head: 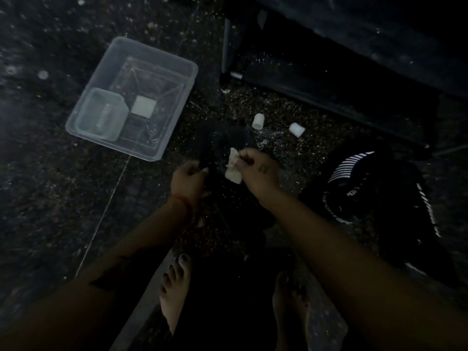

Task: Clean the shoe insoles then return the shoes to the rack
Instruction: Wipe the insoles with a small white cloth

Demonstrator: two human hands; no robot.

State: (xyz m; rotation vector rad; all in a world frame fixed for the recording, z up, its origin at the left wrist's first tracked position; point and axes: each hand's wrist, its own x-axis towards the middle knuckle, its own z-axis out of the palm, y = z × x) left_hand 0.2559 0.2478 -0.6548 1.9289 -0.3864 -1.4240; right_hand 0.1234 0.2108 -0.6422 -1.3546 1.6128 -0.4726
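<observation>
Left hand: the left hand point(187, 177) is curled around the edge of a dark shoe point(222, 148) and holds it steady.
Right hand: the right hand point(258, 168) pinches a small white cloth point(233, 166) against the shoe.
Shoe being cleaned: it sits on the floor, right in front of the person's bare feet. It is very dark, so the insole cannot be made out.
Other shoe: a black shoe with white stripes point(374, 188) lies on the floor to the right, well apart from the hands.
Rack: a dark rack point(329, 79) stands at the top right. No shoe can be seen on it.
Tub: a clear plastic tub point(131, 97) sits to the left with a smaller clear box point(101, 114) inside.
Small bits: two little white pieces point(258, 121) lie on the floor near the shoe.
How far along: it looks like wiping is under way. Both shoes are on the floor, so putting them back is not yet done.
</observation>
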